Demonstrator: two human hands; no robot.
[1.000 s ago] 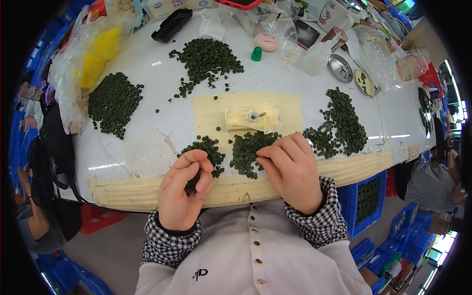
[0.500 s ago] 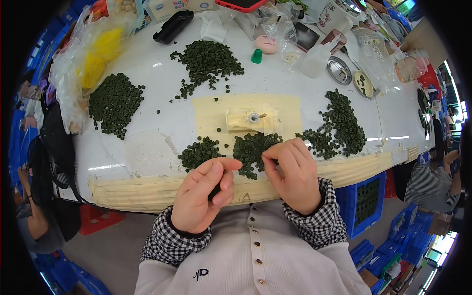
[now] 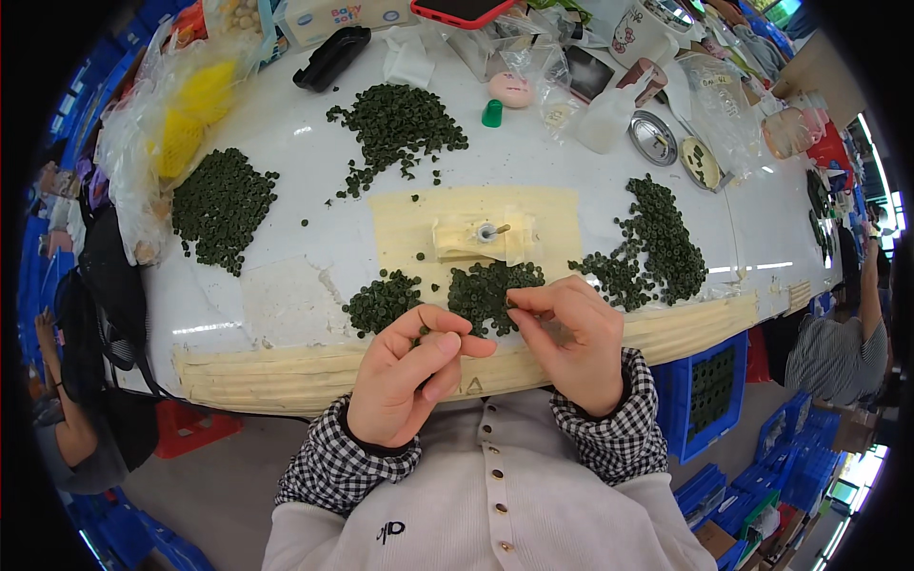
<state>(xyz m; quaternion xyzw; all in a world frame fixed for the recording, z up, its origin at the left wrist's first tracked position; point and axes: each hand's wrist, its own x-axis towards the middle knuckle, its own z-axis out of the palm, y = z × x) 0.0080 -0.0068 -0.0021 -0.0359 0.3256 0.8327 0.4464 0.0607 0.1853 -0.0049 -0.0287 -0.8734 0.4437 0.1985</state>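
My left hand [image 3: 402,376] is half curled over the near table edge, with bits of small dark green pieces [image 3: 419,335] showing between its fingers. Thumb and forefinger of my right hand [image 3: 579,344] are pinched together at the near side of a middle pile of dark green ring-shaped pieces [image 3: 481,293]; a tiny dark piece seems to be at the fingertips, too small to make out. Left of that pile is a smaller pile [image 3: 381,303], partly behind my left hand. Just beyond stands a small metal post with a thin brownish pin [image 3: 490,231], taped down.
More green piles lie at far left [image 3: 224,211], far middle [image 3: 400,124] and right [image 3: 666,238]. Along the back are a black case [image 3: 333,59], a green cap [image 3: 492,113], a round tin [image 3: 654,138] and plastic bags. A blue crate [image 3: 709,395] stands below the right edge.
My left hand has moved slightly right and its fingers have shifted, showing the green pieces. My right hand has drawn back slightly, its thumb and forefinger still together.
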